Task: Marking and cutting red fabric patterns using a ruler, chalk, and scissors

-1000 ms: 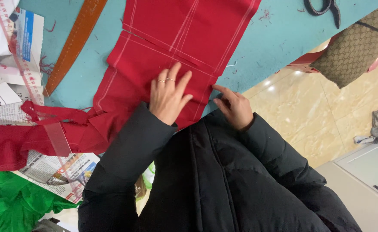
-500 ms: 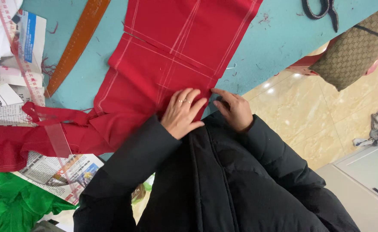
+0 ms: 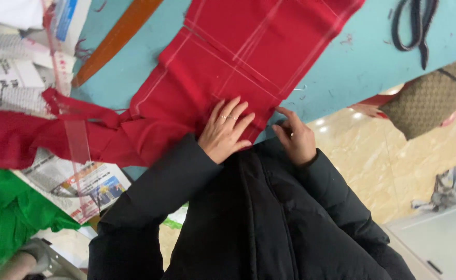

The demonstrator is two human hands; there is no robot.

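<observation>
Turquoise and scuffed, the counter (image 3: 337,78) fills the upper part of the view, with a pale glossy floor (image 3: 373,171) beyond its near edge. Red cloth (image 3: 238,62) marked with pale chalk lines lies spread flat across the middle of the counter, reaching right up to that near edge, and a narrower bunched length of it trails off toward the left side.

The left hand (image 3: 225,129) lies palm-down on the cloth close to the near edge, fingers straight and slightly spread, pressing flat rather than gripping (a ring shows on one finger). The right hand (image 3: 294,137) sits just beside it at the cloth's corner on the near edge, fingers loosely curled; its fingertips touch the cloth's edge, but I cannot tell whether they pinch it. Both arms wear black padded jacket sleeves (image 3: 160,192).

A clear plastic ruler (image 3: 72,129) lies across the bunched cloth at the left. Newspapers (image 3: 10,67) lie beneath and beside it, and a long orange strip (image 3: 119,36) lies slanted on the counter above the cloth. Black scissors (image 3: 415,26) rest near the far right corner. Green fabric (image 3: 10,212) hangs off the lower left, and a patterned brown bag (image 3: 435,101) sits just past the counter's edge on the right.
</observation>
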